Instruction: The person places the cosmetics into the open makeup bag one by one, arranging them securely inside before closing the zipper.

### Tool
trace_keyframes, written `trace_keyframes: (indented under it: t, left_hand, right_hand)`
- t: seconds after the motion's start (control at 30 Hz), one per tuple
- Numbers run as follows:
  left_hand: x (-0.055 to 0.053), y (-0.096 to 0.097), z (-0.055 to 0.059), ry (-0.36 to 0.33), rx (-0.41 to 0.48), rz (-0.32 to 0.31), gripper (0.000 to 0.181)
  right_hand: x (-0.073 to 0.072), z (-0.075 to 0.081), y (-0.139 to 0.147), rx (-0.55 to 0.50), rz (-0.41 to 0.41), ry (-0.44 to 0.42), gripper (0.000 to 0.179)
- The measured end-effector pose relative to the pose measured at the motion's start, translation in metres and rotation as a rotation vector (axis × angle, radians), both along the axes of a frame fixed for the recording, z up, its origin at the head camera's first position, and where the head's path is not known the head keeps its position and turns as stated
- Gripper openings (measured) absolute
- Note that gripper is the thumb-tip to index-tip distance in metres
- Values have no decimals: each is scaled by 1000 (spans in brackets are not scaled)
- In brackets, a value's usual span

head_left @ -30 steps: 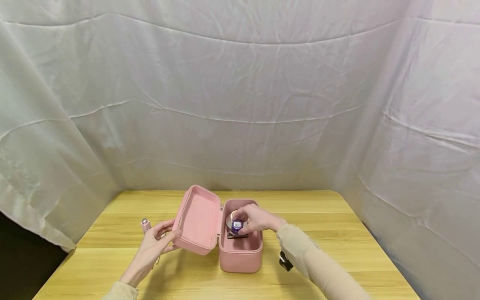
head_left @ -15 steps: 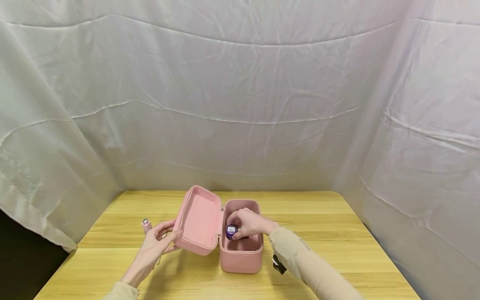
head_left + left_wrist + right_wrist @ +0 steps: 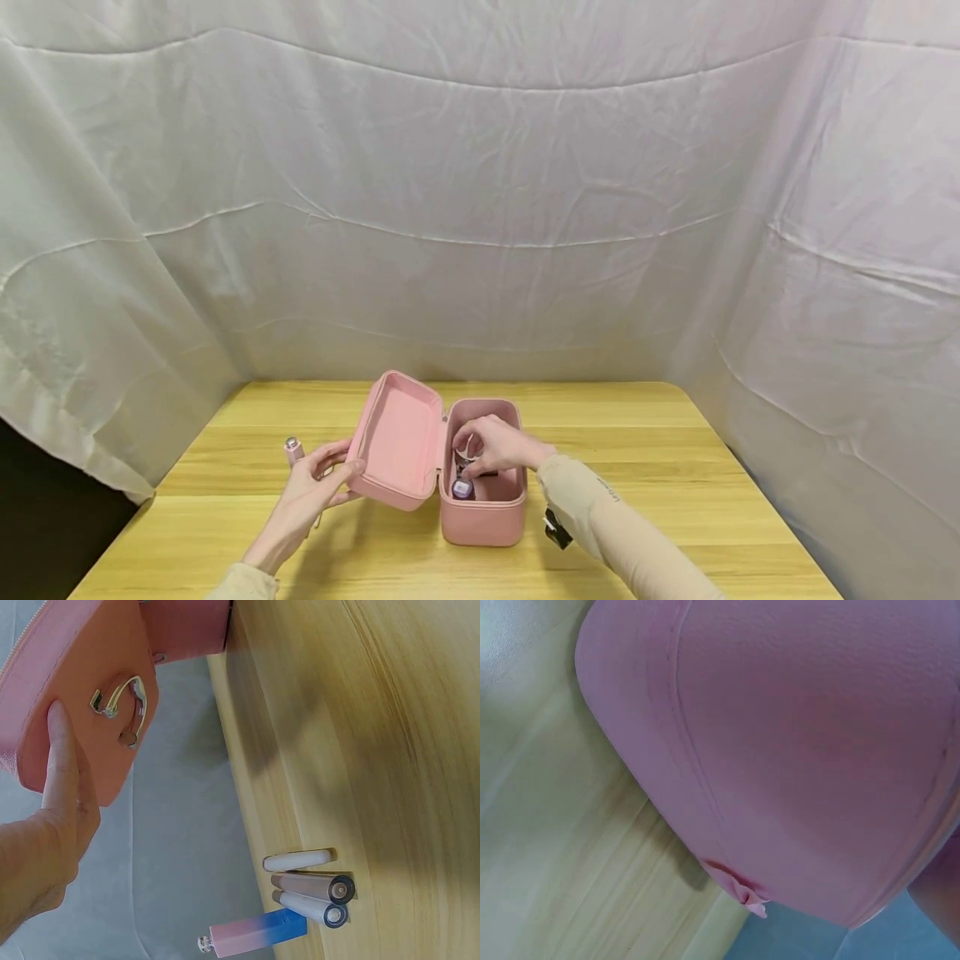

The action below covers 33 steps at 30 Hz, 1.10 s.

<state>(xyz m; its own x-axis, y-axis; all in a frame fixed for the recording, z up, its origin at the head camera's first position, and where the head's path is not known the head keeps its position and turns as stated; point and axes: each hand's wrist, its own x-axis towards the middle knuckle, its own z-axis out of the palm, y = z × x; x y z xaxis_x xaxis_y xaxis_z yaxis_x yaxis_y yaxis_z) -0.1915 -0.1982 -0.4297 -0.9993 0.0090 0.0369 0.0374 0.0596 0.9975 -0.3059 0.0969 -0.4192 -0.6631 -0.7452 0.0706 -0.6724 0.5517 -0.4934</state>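
A pink cosmetic case [image 3: 482, 525] stands on the table with its lid [image 3: 399, 442] swung out to the left. My left hand [image 3: 309, 487] holds that lid by its outer edge, thumb over the rim; in the left wrist view its fingers lie along the outside near the gold-coloured handle [image 3: 116, 701]. My right hand [image 3: 504, 442] reaches into the case, its thumb and fingers spread apart. Just below the fingertips is a small purple container [image 3: 462, 489] with a pale label, blurred and apart from them. Other contents are partly hidden by the hand. In the right wrist view the case's outer wall [image 3: 802, 750] blocks the hand.
Several slim cosmetic tubes [image 3: 309, 886] lie on the table to the left of the case. Beside them is a pink-and-blue stick [image 3: 255, 934] with a silver-coloured tip. Pale cloth [image 3: 480, 208] hangs behind the wooden table [image 3: 615, 433] and at its sides.
My right hand has moved slightly left and lower in the case and let go of the purple container, which has dropped towards the near end. The left hand and lid stay put.
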Motion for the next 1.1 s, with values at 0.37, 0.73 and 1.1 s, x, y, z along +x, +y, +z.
trace_keyframes:
  t: [0.37, 0.73, 1.1]
  left_hand:
    - [0, 0, 1, -15, -16, 10, 57]
    - [0, 1, 1, -10, -11, 11, 58]
    - [0, 2, 1, -17, -3, 14, 56]
  right_hand:
    - [2, -4, 14, -155, -100, 97, 37]
    - [14, -24, 32, -532, -505, 66, 69]
    - [29, -42, 44, -730, -724, -229, 80]
